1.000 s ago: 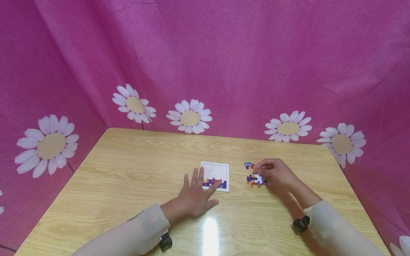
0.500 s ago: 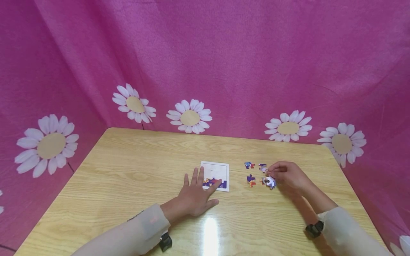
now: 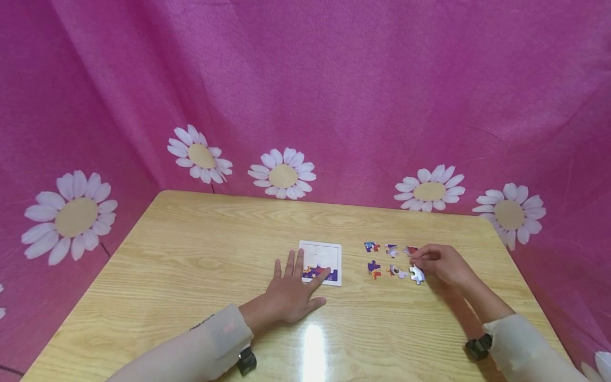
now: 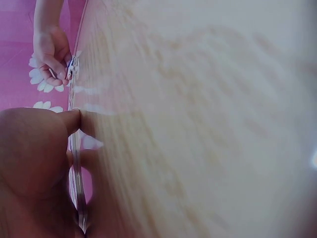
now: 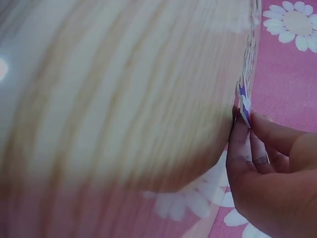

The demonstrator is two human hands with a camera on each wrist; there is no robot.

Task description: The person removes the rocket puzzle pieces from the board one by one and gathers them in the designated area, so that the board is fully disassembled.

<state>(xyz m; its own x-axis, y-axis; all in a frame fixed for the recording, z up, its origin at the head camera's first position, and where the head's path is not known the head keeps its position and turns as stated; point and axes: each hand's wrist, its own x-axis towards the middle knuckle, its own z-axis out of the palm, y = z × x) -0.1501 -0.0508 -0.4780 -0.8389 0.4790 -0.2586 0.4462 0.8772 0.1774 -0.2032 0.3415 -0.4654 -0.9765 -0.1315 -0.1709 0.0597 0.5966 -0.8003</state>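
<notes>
In the head view my left hand (image 3: 291, 300) lies with spread, straight fingers over the lower left of a square white puzzle tray (image 3: 321, 244). A strip of purple, red and yellow puzzle picture (image 3: 315, 272) fills the tray's near edge. My right hand (image 3: 444, 263) is to the right, pinching a white-and-purple puzzle piece (image 3: 417, 275) between thumb and fingers. The right wrist view shows this held piece (image 5: 245, 106) tilted on edge. Loose pieces lie left of that hand: a blue-red one (image 3: 372, 246), a purple-orange one (image 3: 374, 269) and several others.
The wooden table (image 3: 215, 239) reaches back to a pink curtain (image 3: 334, 106) printed with white daisies. Light glares off the near tabletop (image 3: 313, 350). Each wrist carries a black camera strap (image 3: 478, 347).
My right hand has moved right in steps with the white-and-purple piece. More loose pieces now lie spread in two rows where it passed. The left hand has stayed still.
</notes>
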